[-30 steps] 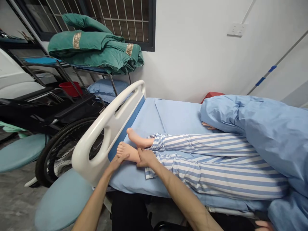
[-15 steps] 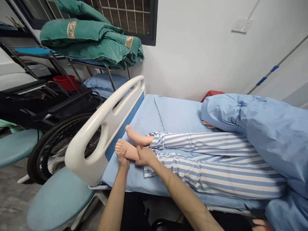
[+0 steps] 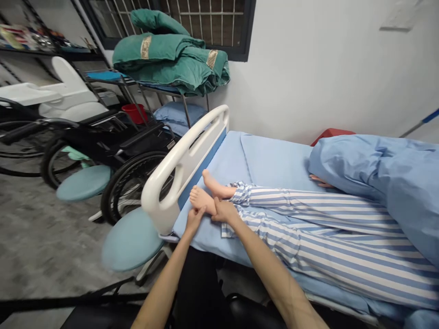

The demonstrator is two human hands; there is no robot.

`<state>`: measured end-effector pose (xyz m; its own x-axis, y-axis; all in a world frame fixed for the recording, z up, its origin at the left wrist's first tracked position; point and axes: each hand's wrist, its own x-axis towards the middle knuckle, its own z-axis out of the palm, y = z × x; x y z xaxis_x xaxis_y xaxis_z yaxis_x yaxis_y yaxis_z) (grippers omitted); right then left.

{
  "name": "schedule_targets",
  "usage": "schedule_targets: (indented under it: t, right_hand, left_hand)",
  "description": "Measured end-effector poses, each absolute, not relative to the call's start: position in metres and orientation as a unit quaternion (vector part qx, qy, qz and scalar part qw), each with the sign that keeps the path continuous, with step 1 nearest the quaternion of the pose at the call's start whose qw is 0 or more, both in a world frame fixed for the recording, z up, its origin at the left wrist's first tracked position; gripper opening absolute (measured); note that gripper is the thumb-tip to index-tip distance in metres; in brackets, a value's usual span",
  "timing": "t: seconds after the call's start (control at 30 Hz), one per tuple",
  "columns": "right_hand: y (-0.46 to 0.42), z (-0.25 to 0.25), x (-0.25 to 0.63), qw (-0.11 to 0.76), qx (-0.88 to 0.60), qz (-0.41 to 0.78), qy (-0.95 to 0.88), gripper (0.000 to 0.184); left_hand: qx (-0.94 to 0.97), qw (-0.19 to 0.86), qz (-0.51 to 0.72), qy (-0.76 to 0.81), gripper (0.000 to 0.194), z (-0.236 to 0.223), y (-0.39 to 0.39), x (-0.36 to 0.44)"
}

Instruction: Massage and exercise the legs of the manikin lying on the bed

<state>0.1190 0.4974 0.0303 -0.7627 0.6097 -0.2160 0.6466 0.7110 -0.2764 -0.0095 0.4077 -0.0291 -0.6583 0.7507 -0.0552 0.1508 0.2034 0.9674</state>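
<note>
Right now, the dummy's near foot [image 3: 202, 200] is being gripped, closed fingers of the left hand [image 3: 194, 218] curled against its toes and the right hand [image 3: 224, 211] wrapped round its ankle, on the blue bed sheet [image 3: 274, 160] just beside the white bed rail [image 3: 178, 155].

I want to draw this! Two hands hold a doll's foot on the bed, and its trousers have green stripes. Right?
Not quite: the doll's trousers have blue stripes, not green, in the head view. The left hand and right hand do hold the doll's foot on the bed.
</note>
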Motion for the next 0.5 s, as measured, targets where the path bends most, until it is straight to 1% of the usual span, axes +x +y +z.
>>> schedule_targets:
  t: [0.07,0.1,0.17,0.27,0.33,0.37,0.43,0.5]
  right_hand:
    - [0.495,0.028,0.120,0.056,0.343,-0.150,0.926,0.094]
    - [0.493,0.027,0.121,0.051,0.341,-0.134,0.929,0.095]
    - [0.490,0.026,0.123,0.038,0.334,-0.110,0.935,0.087]
    - [0.481,0.036,0.130,0.003,0.313,-0.100,0.945,0.073]
    - [0.468,0.047,0.145,-0.045,0.297,-0.099,0.949,0.064]
    - [0.458,0.051,0.156,-0.071,0.289,-0.105,0.949,0.059]
    - [0.428,0.050,0.188,-0.136,0.299,-0.121,0.937,0.049]
    - [0.389,0.033,0.230,-0.175,0.319,-0.163,0.917,0.050]
  left_hand:
    - [0.334,0.297,0.520,0.728,0.036,-0.030,0.379,0.024]
    - [0.340,0.304,0.508,0.731,0.036,-0.032,0.362,0.043]
    - [0.372,0.336,0.464,0.730,0.036,-0.036,0.324,0.081]
    - [0.494,0.403,0.316,0.703,0.029,-0.038,0.262,0.122]
    - [0.540,0.443,0.213,0.684,0.021,-0.038,0.221,0.133]
    - [0.540,0.464,0.176,0.680,0.018,-0.038,0.202,0.134]
    - [0.491,0.515,0.147,0.687,0.019,-0.039,0.167,0.129]
    - [0.406,0.556,0.162,0.707,0.026,-0.040,0.137,0.115]
